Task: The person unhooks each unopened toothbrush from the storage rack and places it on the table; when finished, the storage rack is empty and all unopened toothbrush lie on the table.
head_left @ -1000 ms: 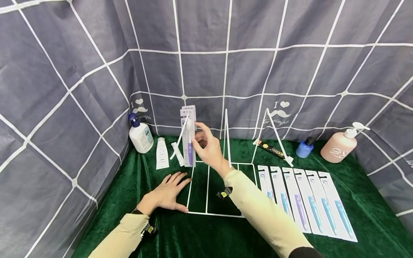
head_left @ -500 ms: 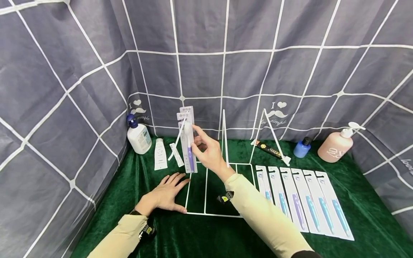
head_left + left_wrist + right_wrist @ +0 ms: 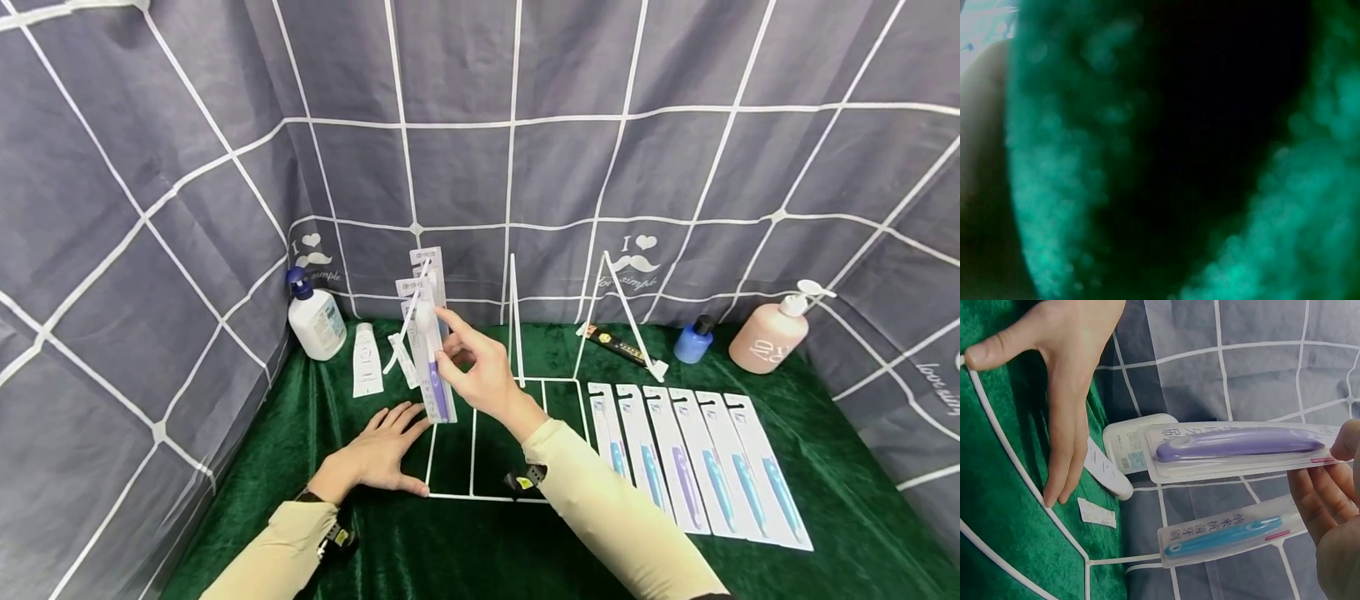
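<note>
In the head view my right hand [image 3: 483, 367] pinches a packaged purple toothbrush [image 3: 435, 383] by its right edge, between thumb and fingers. The pack stands nearly upright and leans a little; a slanted white rod of a wire rack [image 3: 487, 497] crosses near its top. Behind it, a packaged blue toothbrush [image 3: 1229, 537] shows in the right wrist view, hanging at the rack. My left hand [image 3: 378, 450] rests palm down, fingers spread, on the green cloth, with thumb and fingertips at the rack's left base bar. The left wrist view is mostly blurred green cloth.
Several packaged toothbrushes [image 3: 682, 475] lie in a row at the right. Behind them are a black-and-gold toothpaste box [image 3: 622, 346], a blue bottle [image 3: 692, 342] and a pink pump bottle [image 3: 768, 337]. A white pump bottle [image 3: 317, 325] and white tube [image 3: 367, 362] stand at the left.
My right hand has drawn the purple toothbrush pack forward and down, away from the pack behind it, and its lower end now tips rightward. The left hand stays on the cloth.
</note>
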The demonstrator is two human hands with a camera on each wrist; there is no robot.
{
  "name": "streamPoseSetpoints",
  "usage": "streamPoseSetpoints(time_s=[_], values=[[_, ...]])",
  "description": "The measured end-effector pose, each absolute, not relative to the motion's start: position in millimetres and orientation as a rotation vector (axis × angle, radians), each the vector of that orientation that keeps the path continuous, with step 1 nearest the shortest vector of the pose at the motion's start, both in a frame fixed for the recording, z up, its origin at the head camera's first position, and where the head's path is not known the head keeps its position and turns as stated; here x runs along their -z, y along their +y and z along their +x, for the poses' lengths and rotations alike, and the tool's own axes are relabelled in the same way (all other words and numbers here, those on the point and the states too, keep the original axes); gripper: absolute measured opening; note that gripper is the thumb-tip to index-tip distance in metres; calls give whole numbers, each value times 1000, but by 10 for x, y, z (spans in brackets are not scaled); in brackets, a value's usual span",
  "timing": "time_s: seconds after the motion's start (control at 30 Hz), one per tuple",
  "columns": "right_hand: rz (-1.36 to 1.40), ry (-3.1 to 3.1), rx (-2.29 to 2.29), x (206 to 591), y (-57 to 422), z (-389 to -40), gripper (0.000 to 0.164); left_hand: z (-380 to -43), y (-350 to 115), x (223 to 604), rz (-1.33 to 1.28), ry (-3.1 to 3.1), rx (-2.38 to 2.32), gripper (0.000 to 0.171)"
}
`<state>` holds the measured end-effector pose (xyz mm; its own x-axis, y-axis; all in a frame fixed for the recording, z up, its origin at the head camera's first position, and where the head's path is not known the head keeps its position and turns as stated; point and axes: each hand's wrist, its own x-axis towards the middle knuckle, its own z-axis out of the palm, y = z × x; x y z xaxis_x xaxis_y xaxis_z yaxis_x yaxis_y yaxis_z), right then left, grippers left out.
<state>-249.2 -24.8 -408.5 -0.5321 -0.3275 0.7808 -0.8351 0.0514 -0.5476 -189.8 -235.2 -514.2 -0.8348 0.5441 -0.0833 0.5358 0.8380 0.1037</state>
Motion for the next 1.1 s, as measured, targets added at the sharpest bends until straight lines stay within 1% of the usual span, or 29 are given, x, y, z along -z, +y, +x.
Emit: streamPoseSetpoints(time_s=[0.43,0.7,1.1], values=[[1257,-1857,-1468,4024,-197,-2231,53,-1895,-2348,5137,804,2883,-106,111],[1303,-1859,-1423,3769,-135,-1904,53,-1907,-2355,5157,806,2886,-118,113],[1380,-1839,-1446,3673,-102,-1579,54,-1876,-2343,5157,790,2886,-229,114]])
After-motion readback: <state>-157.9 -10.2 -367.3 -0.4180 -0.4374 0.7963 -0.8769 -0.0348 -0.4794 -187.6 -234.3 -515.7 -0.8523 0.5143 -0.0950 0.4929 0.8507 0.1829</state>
